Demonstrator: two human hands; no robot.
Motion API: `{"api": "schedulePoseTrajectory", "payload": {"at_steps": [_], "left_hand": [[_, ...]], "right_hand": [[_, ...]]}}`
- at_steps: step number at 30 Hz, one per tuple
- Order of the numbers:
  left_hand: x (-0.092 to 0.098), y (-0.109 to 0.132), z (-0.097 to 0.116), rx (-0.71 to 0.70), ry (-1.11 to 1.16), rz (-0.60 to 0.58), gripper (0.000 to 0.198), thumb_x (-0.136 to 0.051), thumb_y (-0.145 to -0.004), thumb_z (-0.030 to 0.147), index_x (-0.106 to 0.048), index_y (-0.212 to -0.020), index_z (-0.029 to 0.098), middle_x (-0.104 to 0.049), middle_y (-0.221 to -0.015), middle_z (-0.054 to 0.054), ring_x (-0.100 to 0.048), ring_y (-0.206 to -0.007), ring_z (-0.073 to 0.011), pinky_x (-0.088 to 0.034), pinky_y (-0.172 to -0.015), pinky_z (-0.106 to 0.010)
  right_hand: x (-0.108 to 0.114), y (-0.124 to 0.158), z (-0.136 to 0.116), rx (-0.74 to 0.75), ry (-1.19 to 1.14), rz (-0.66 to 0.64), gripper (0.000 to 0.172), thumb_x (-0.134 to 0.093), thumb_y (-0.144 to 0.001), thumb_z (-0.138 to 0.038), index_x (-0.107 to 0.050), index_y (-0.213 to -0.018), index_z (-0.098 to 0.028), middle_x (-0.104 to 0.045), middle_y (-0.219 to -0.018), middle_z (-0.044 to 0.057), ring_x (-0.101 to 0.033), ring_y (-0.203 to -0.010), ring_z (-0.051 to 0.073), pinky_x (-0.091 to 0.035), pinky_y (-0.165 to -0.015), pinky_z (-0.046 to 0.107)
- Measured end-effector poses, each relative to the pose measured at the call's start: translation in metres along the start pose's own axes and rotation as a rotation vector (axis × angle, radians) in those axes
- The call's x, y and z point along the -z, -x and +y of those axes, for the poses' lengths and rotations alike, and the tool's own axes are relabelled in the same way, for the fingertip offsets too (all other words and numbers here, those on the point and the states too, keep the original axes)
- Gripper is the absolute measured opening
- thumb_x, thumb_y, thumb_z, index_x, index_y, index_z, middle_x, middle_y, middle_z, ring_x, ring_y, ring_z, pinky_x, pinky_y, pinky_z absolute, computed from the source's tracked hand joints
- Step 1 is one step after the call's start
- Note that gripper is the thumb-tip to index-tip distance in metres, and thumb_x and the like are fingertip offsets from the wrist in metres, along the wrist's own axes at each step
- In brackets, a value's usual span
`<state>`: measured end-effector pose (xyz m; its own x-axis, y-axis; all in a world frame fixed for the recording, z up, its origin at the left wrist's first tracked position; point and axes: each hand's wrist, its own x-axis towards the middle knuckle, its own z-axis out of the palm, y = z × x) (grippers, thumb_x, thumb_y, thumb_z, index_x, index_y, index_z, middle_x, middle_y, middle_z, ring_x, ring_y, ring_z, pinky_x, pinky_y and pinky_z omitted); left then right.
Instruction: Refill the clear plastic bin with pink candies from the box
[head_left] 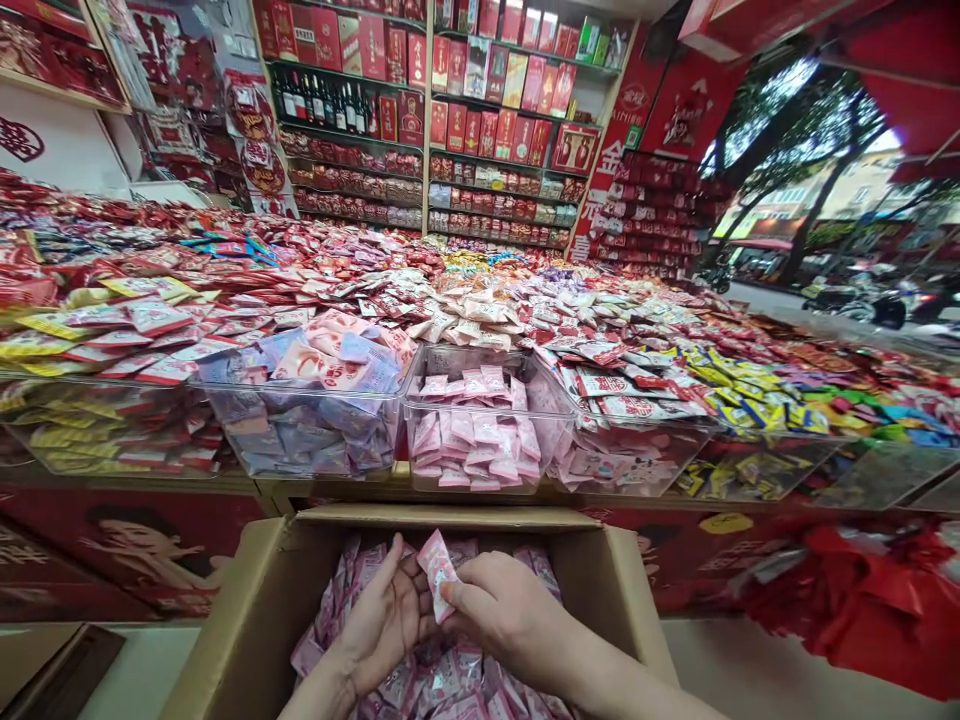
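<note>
Both my hands are down inside a brown cardboard box (247,620) filled with small pink candy packets (465,680). My right hand (502,610) pinches one pink packet (436,572) between thumb and fingers and holds it above the pile. My left hand (386,620) is cupped right beside it, fingers curled, touching the same packet from the left. Just beyond the box, a clear plastic bin (480,425) on the display counter holds the same kind of pink packets and is partly filled.
A long display counter of clear bins holds wrapped candies: purple-pink ones (315,400) to the left, red-white ones (622,400) to the right. Shelves of red gift boxes and bottles (450,100) line the back wall. Red bags (870,600) lie at the right; the street shows beyond.
</note>
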<state>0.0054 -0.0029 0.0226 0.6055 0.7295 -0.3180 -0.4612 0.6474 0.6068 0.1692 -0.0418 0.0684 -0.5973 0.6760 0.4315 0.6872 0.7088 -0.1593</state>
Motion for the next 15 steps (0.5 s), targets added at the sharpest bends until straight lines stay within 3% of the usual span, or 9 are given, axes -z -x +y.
{"api": "schedulePoseTrajectory", "payload": {"at_steps": [2, 5, 8, 11, 15], "left_hand": [[0.006, -0.002, -0.003, 0.007, -0.16, 0.027, 0.038, -0.035, -0.078, 0.048, -0.054, -0.091, 0.019, -0.061, -0.076, -0.003, -0.056, -0.069, -0.0152, -0.04, -0.062, -0.026], [0.022, -0.008, -0.016, 0.005, -0.67, 0.127, 0.031, -0.046, -0.071, 0.046, -0.057, -0.079, 0.018, -0.058, -0.066, 0.001, -0.05, -0.062, -0.0145, -0.036, -0.06, -0.025], [0.042, -0.01, -0.034, 0.042, -0.975, 0.121, 0.023, -0.06, -0.059, 0.037, -0.06, -0.069, 0.017, -0.057, -0.063, 0.001, -0.047, -0.061, -0.0154, -0.033, -0.058, -0.025], [0.057, -0.008, -0.049, 0.123, -1.227, 0.053, 0.025, -0.058, -0.059, 0.033, -0.062, -0.08, 0.02, -0.061, -0.074, -0.001, -0.05, -0.068, -0.0181, -0.035, -0.06, -0.026], [0.063, -0.007, -0.054, 0.149, -1.354, 0.049, 0.029, -0.056, -0.059, 0.033, -0.062, -0.085, 0.022, -0.064, -0.082, -0.003, -0.053, -0.074, -0.0204, -0.036, -0.063, -0.027]], "right_hand": [[0.028, -0.011, -0.003, 0.103, 0.018, 0.111, 0.018, -0.047, -0.079, -0.032, -0.055, -0.082, -0.016, -0.055, -0.068, 0.002, -0.047, -0.06, 0.011, -0.035, -0.054, 0.023], [0.088, -0.035, 0.0, 0.205, -0.041, 0.38, 0.021, -0.056, -0.074, -0.028, -0.054, -0.091, -0.016, -0.058, -0.073, 0.003, -0.051, -0.065, 0.01, -0.038, -0.057, 0.02], [0.142, -0.065, 0.021, 0.055, 0.03, 0.531, 0.014, -0.054, -0.075, -0.025, -0.057, -0.084, -0.016, -0.061, -0.075, 0.004, -0.053, -0.069, 0.011, -0.04, -0.062, 0.022], [0.161, -0.091, 0.058, -0.214, 0.11, 0.358, 0.021, -0.049, -0.077, -0.032, -0.06, -0.074, -0.015, -0.06, -0.066, 0.003, -0.051, -0.058, 0.009, -0.037, -0.055, 0.021], [0.143, -0.11, 0.099, -0.452, 0.095, -0.06, 0.027, -0.051, -0.073, -0.037, -0.061, -0.064, -0.013, -0.056, -0.053, 0.001, -0.044, -0.047, 0.008, -0.029, -0.045, 0.02]]}}
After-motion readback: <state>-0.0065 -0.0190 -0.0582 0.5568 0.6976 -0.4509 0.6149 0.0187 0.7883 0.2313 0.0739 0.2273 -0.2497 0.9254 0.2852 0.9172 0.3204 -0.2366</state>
